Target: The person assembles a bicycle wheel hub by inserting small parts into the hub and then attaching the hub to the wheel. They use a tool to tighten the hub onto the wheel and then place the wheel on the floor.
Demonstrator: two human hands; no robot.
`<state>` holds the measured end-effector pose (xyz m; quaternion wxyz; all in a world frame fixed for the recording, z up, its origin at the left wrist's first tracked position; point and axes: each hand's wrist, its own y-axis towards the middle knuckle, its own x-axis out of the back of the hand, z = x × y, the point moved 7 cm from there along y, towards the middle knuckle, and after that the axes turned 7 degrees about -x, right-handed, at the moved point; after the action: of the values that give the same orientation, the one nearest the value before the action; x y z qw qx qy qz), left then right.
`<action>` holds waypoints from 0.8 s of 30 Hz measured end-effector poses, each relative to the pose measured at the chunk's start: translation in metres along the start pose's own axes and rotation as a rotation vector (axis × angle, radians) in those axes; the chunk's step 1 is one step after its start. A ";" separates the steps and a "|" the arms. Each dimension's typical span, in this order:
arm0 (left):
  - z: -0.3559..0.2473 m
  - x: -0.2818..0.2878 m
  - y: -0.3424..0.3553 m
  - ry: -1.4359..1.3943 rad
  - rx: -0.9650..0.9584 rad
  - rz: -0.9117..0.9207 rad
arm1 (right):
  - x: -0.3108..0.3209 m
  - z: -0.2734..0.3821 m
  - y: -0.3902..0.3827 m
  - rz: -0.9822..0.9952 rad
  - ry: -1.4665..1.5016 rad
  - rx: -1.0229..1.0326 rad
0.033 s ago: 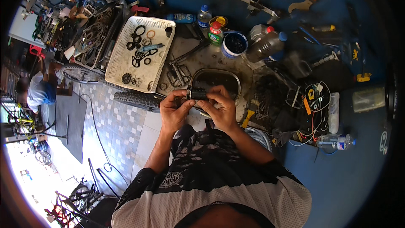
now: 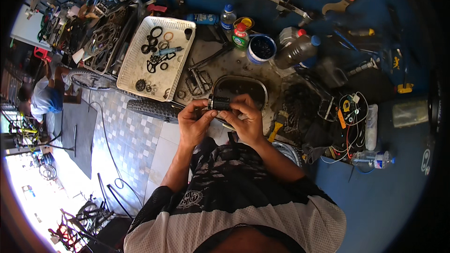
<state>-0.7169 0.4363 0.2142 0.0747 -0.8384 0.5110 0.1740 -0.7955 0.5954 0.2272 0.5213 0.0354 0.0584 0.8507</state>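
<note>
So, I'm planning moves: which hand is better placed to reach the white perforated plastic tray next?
Probably the left hand: it is nearer the white perforated plastic tray than the right hand, though both hold the black ribbed cylindrical part.

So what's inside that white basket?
In the white basket: black rings, a blue-grey tool, a black spidery part and a round dark part. Whatever lies directly beneath them is covered.

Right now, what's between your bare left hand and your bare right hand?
In the head view, a black, ridged, cylindrical part sits between left hand and right hand, held by both.
</note>
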 end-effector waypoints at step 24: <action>0.003 0.050 0.138 1.002 -0.205 0.344 | 0.024 -0.037 0.070 -0.202 0.168 -0.336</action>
<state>-0.8185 0.3314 0.2000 -0.2900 -0.7261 0.5943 -0.1886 -0.8724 0.5833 0.2002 0.5958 -0.1294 -0.0378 0.7918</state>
